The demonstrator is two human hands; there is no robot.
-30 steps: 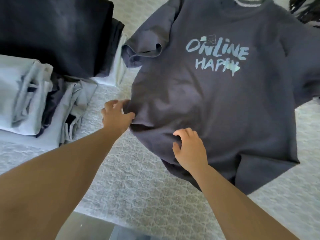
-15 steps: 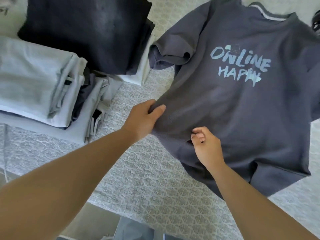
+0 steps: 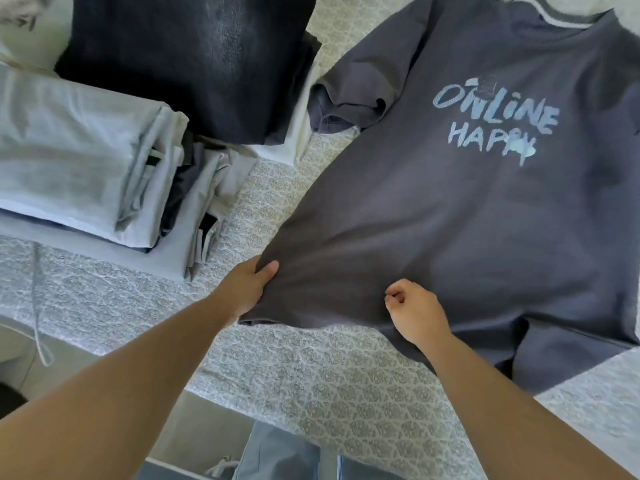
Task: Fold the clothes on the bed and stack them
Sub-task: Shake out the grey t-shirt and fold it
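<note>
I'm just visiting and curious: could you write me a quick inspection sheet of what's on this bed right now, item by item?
Surface: bed under a pale patterned cover.
Job's things: dark grey T-shirt printed "ONLINE HAPPY", spread out print side up, not yet folded; stack of folded light clothes to its left; folded dark garment behind that stack.
Clutter: nothing seen.
Hands: left hand grips the shirt's lower left edge; right hand pinches the fabric near the hem.
Cables: thin pale cord lying on the cover at left; cannot tell what it is.
Surroundings: floor below the bed edge, and the person's light trousers.
</note>
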